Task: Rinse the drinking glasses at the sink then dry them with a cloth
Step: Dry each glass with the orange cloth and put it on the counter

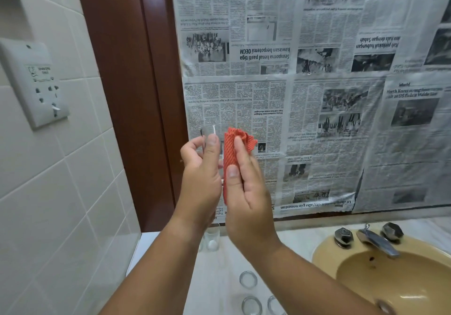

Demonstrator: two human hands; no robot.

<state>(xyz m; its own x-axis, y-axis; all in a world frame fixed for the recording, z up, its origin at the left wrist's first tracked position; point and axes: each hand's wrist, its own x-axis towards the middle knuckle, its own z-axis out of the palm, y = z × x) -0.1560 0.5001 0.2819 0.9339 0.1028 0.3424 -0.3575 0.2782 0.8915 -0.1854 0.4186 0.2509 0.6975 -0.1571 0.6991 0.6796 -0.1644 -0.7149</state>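
My left hand (pixel 200 170) grips a clear drinking glass (pixel 211 131), raised in front of the wall at chest height. My right hand (pixel 246 187) holds an orange-red cloth (pixel 231 148) against the glass's right side, thumb and fingers curled round the cloth. Much of the glass is hidden behind both hands and the cloth. Several more clear glasses stand on the white counter below: one (pixel 211 240) under my left wrist, one (pixel 248 279) nearer me, and two at the bottom edge (pixel 251 305).
A yellow sink (pixel 327 253) lies at the lower right with a chrome tap (pixel 377 241) and two knobs. Newspaper sheets (pixel 317 95) cover the wall behind. A brown wooden frame (pixel 136 95) and tiled wall with a shaver socket (pixel 36 82) stand to the left.
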